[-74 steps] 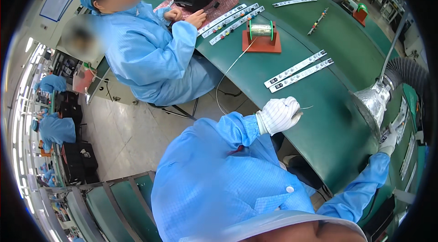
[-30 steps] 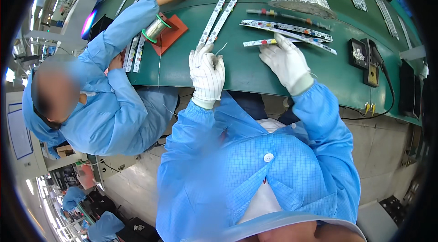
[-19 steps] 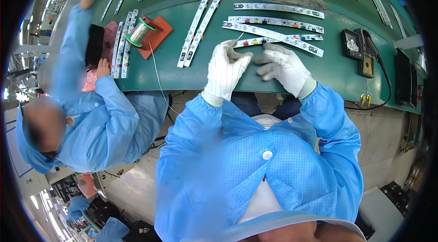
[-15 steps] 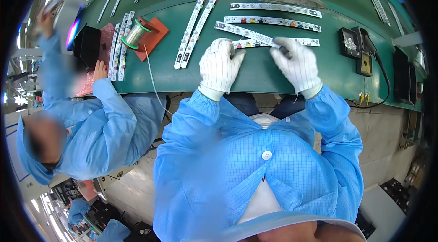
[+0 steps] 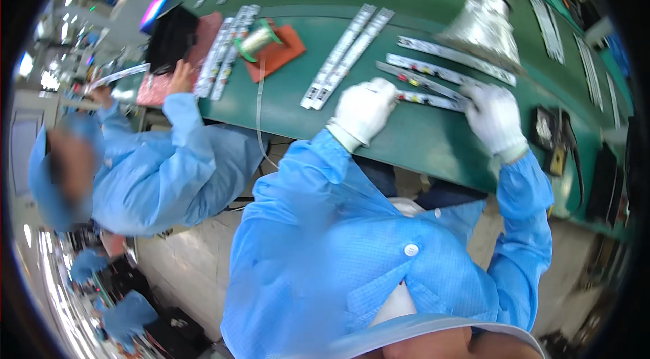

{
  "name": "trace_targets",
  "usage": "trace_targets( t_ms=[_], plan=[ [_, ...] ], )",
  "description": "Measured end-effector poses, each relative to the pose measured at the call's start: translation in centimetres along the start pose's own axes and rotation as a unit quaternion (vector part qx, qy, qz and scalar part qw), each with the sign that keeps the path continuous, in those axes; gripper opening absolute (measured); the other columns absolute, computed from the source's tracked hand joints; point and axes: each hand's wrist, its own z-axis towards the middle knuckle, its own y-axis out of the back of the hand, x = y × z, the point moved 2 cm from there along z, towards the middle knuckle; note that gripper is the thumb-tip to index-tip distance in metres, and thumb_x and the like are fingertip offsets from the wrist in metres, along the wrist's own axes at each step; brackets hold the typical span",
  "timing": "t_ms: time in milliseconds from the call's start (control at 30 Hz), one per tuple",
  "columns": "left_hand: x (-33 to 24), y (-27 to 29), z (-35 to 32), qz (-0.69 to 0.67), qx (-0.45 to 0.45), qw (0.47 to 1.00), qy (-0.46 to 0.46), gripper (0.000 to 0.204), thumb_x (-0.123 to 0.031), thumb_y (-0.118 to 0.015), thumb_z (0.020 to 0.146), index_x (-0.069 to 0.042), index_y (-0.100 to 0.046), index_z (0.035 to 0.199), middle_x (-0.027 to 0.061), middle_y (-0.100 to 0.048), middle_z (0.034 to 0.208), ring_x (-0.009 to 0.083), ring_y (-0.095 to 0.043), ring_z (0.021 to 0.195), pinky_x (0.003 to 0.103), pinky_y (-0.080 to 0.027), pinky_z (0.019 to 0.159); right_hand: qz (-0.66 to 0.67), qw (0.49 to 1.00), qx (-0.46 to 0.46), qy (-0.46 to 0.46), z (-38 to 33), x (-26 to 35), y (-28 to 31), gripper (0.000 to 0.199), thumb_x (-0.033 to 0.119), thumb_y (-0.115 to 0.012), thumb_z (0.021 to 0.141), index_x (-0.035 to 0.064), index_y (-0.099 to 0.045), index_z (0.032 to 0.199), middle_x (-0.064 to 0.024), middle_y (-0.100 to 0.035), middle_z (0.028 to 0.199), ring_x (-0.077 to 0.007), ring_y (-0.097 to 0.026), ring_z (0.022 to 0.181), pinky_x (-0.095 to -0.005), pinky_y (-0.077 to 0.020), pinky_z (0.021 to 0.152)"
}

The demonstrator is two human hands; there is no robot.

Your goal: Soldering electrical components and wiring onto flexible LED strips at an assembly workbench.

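Both my hands wear white striped gloves. My right hand point(image 5: 495, 119) grips the right end of a narrow circuit board strip point(image 5: 426, 83). That strip is tilted, with small red and yellow parts showing along it. Just nearer to me a similar board strip point(image 5: 432, 100) lies on the green bench, its right end by my right fingers. My left hand point(image 5: 365, 110) is closed at that strip's left end; whatever it pinches is hidden by the glove. Two more strips, a middle one point(image 5: 437, 72) and a far one point(image 5: 460, 60), lie beyond.
A foil-covered cone hood point(image 5: 484, 24) stands behind the strips. A paired set of strips point(image 5: 345, 58) lies left, past it a solder wire spool point(image 5: 257, 44) on an orange-red stand point(image 5: 288, 54). A soldering iron holder point(image 5: 552, 136) sits right. At left, a co-worker point(image 5: 152, 176) holds a strip.
The view has turned, shifting the bench rightward. The strip in my right hand has rolled from its white face to show coloured parts. My left fingers have closed; the co-worker's raised arm has come down.
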Motion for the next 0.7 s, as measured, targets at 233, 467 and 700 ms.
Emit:
trace_targets(
  t_ms=[233,467,700],
  plan=[
    [-0.2,0.5,0.3,-0.09,0.064,0.994,0.015,0.017,-0.024,-0.069,0.081,-0.011,-0.058,0.079,0.0086,-0.064,0.075,0.0298,-0.065,0.072,0.042,-0.051,0.064,-0.023,0.998,0.052,-0.04,0.7,-4.1,-1.3,0.019,0.012,-0.058,0.082,0.0116,-0.07,0.096,-0.016,-0.067,0.081,-0.0341,-0.065,0.078,-0.0459,-0.0515,0.072],
    [-0.8,2.0,0.5,-0.007,-0.037,0.999,0.026,0.03,-0.028,-0.08,0.071,-0.008,-0.057,0.074,0.009,-0.058,0.08,0.0292,-0.061,0.07,0.04,-0.049,0.06,-0.018,0.997,-0.034,0.068,-2.1,1.0,-0.5,0.044,0.024,-0.072,0.075,0.0132,-0.06,0.116,-0.0113,-0.056,0.12,-0.0322,-0.052,0.116,-0.0453,-0.0418,0.097],
    [-0.1,-0.2,2.9,0.052,-0.01,0.997,0.058,0.028,-0.029,-0.074,0.081,-0.007,-0.058,0.078,0.0128,-0.061,0.078,0.0326,-0.063,0.069,0.043,-0.049,0.06,-0.051,0.995,-0.085,0.019,-3.1,-1.1,-4.6,0.022,0.024,-0.066,0.085,0.0152,-0.065,0.105,-0.0078,-0.061,0.106,-0.0276,-0.057,0.103,-0.0426,-0.0441,0.09]
  ],
)
